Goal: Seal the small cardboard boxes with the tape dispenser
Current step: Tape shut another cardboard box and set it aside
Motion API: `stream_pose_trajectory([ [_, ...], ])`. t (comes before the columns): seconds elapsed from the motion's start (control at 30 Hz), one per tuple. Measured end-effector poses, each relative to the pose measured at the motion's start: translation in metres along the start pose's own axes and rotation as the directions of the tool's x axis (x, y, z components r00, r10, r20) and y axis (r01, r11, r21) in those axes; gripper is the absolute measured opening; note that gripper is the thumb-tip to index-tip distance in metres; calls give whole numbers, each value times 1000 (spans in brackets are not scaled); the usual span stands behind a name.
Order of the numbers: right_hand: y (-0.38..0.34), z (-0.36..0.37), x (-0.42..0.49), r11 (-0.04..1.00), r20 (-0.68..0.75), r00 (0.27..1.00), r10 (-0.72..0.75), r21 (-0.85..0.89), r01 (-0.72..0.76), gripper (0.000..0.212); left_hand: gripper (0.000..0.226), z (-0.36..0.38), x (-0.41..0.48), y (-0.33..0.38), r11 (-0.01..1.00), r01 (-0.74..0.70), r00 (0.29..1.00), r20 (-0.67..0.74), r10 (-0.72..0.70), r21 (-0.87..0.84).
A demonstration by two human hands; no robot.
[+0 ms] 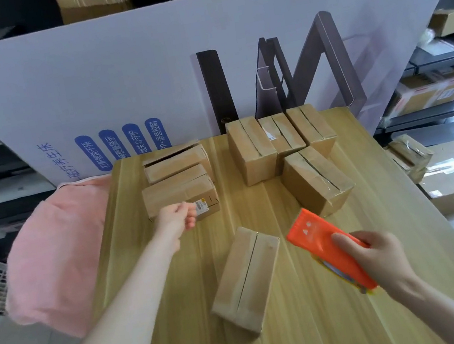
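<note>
One box (246,279) lies nearest, centre of the table (322,336), its seam untaped. At 4 o'clock my right hand (380,254) grips the orange tape dispenser (318,240). At 10 o'clock my left hand (178,217), loosely curled and holding nothing, is at a second box (178,192). Four taped boxes (316,184) cluster at 1 o'clock.

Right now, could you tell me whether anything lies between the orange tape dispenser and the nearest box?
Nothing visible does. The right hand holds the tape dispenser just right of the nearest box, with only bare table between them.
</note>
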State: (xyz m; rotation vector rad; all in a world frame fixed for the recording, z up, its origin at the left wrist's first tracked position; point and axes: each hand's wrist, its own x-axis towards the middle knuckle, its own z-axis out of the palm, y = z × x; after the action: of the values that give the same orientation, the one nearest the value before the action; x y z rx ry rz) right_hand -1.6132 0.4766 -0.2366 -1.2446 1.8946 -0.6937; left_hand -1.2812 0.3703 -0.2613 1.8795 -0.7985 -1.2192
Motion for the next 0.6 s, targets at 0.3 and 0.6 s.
stream_pose_trajectory([
  [0.3, -26, 11, -1, 940, 92, 996, -1, 339, -31, 27, 11, 61, -62, 15, 975, -222, 925, 320, 204, 21],
  [0.6, -32, 15, -3, 942, 75, 995, -64, 334, 35, 21, 54, 72, -75, 18, 998, 27, 851, 522, -51, 54],
])
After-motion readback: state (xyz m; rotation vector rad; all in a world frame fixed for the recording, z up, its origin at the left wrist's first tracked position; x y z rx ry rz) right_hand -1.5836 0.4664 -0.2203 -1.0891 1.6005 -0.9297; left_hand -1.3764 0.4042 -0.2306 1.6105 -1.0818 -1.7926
